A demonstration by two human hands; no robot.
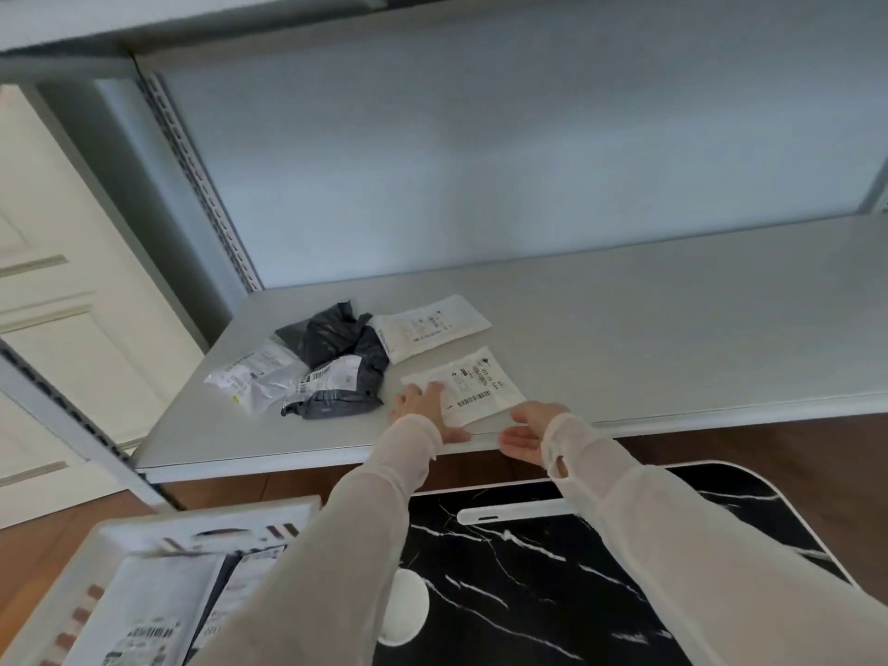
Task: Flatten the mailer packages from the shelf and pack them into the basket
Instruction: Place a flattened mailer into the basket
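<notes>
In the head view, a white mailer (463, 384) is seen lying flat on the shelf (648, 319), close to its front edge. The left hand (423, 411) is laid on the left border of this mailer, with its grip spread and the fingers pressed flat. The right hand (528, 432) is held just beside the near right corner, with the grip also spread along the shelf edge, and nothing is seen to be pinched. Further left, a black crumpled mailer (331, 334), a grey mailer (336, 394) and a wrinkled pale mailer (250, 377) are left in a loose heap, and a second white mailer (427, 326) lies behind. The basket (53, 598), already holding some mailers, stands low on the left beside the marble worktop (528, 569). The mailer is judged to be light, thin, soft and rather slippery, so it should be smoothed outward with flat palms and then taken by its near edge.
</notes>
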